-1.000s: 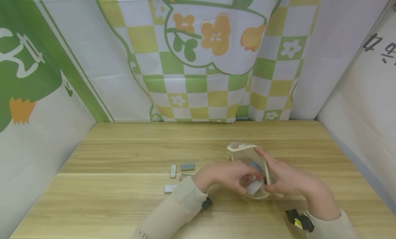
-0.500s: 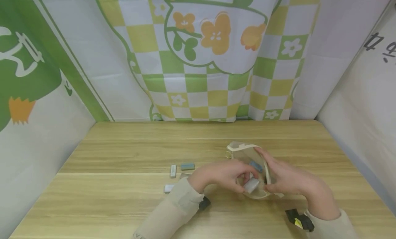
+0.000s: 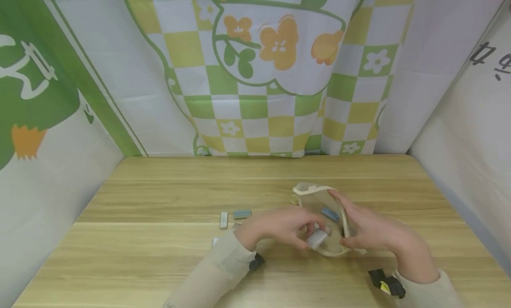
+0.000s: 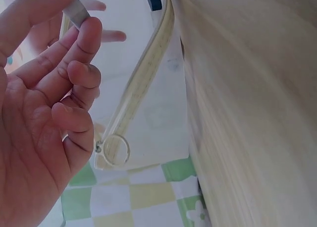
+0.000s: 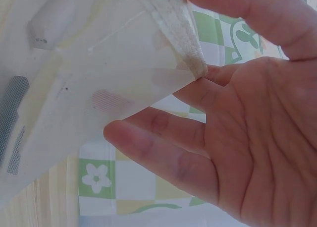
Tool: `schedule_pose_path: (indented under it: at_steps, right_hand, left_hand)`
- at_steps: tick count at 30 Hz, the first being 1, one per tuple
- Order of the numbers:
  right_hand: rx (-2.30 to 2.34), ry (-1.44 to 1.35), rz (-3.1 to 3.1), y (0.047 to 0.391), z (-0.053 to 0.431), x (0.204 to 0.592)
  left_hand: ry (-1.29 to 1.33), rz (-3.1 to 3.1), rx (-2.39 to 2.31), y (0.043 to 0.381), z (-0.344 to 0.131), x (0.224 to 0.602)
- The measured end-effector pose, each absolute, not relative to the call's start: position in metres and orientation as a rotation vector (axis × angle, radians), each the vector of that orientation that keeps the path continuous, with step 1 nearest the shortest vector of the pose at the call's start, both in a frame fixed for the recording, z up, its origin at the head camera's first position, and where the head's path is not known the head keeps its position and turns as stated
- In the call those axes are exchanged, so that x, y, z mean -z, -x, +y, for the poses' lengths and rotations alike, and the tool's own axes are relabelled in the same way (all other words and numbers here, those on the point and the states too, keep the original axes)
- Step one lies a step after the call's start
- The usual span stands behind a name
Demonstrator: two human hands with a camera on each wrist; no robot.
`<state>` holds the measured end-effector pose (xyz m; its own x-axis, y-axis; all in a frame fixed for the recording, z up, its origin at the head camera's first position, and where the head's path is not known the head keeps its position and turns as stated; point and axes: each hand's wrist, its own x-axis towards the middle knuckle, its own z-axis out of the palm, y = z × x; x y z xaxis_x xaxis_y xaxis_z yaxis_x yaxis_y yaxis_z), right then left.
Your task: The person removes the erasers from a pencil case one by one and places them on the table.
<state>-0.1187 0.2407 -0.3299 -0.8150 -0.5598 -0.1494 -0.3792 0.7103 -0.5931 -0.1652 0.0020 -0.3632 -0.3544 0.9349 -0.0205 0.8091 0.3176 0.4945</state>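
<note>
Moving toward nine o'clock since the earlier frame, the left hand (image 3: 282, 226) is pinching a pale block (image 3: 317, 239) at the mouth of the pouch (image 3: 316, 201); the right hand (image 3: 371, 228), fingers spread, is gripping the pouch's three-o'clock side; keeping that mouth wide is probably easing clearance.

The wood-grain table (image 3: 159, 192) bears a pale block (image 3: 224, 220), with a blue-green block (image 3: 242, 214) at its two o'clock, a grey piece (image 3: 236, 226) at four and a white piece (image 3: 215, 242) at seven. A pouch (image 3: 313, 201) rests at three.

Smooth translucent plastic pouch (image 5: 109, 63)
</note>
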Motion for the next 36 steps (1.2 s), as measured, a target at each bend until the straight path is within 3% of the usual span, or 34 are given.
schedule_pose_path:
  at_steps: [36]
  right_hand:
    - [0.77,0.757,2.633,0.117,0.239,0.331]
  left_hand:
    - [-1.476,2.377,-0.624,0.161,-0.041,0.353]
